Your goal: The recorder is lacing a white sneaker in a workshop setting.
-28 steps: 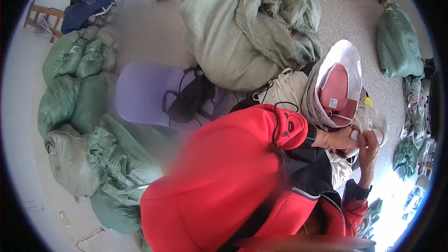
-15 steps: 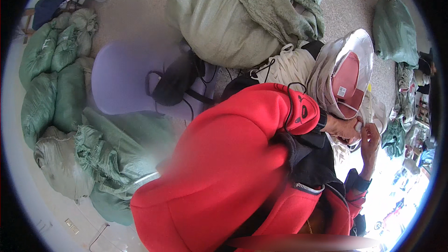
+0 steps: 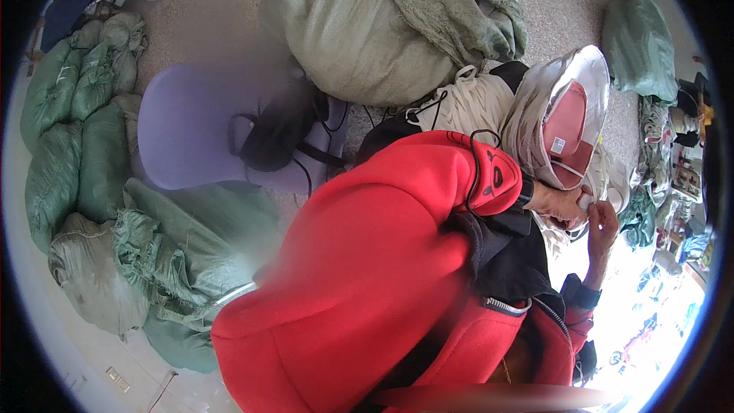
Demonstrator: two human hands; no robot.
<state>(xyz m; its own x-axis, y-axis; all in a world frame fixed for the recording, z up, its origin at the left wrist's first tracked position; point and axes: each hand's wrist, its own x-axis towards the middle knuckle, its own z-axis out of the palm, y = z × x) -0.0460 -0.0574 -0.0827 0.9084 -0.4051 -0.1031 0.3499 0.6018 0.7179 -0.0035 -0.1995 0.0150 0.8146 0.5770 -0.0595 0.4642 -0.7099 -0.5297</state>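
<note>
Close together at the right of the head view, my two hands work just below a pale, soft-sided, round-mouthed container (image 3: 527,118). A pink piece (image 3: 564,118) with a small white label lies inside its mouth. My left hand (image 3: 562,205), at the end of the red sleeve, is closed with a small white thing (image 3: 585,201) at its fingertips. From below, my right hand (image 3: 603,223) reaches up, its fingers bent and pinched by the same spot; what they grip is too small to make out. Behind my hands lies pale material (image 3: 615,180), partly hidden.
A large grey-green sack (image 3: 367,38) stands ahead, beside a heap of cream strips (image 3: 478,103). A lilac chair (image 3: 191,126) with a black strapped item (image 3: 279,138) is to the left. Green sacks (image 3: 107,157) line the left wall; another sack (image 3: 641,42) stands far right.
The whole view has shifted slightly, moving the surroundings a little to the left. Both hands stay together at the small white thing, with the right fingers slightly changed in pose.
</note>
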